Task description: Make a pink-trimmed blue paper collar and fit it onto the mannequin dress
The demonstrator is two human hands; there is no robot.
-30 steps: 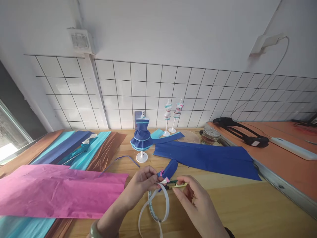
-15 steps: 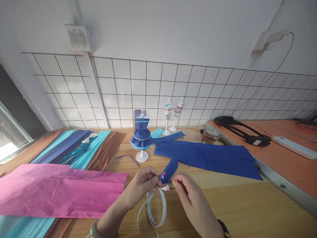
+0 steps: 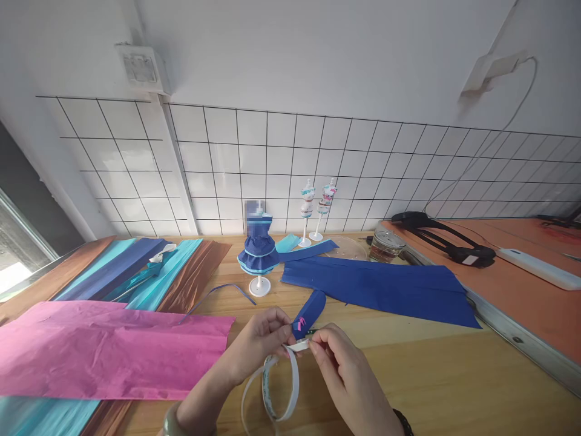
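Note:
My left hand is closed on a roll of white double-sided tape, whose ring hangs below the fingers with a loose strip trailing down. A short length of the tape stretches to my right hand, which pinches its end between thumb and fingertips. Just beyond the fingers lies a narrow dark blue paper strip with a small pink bow at its near end. Behind it, a miniature dress form wears a blue ruffled dress with light blue trim.
Pink crepe paper spreads at the left over blue, turquoise and brown sheets. A large blue sheet lies at the right. Two small dress forms and a glass jar stand behind. A black device rests on the orange surface.
My right hand has moved slightly left and now pinches the tape end, with a short stretch between both hands. The tape ring has shifted a little down and left.

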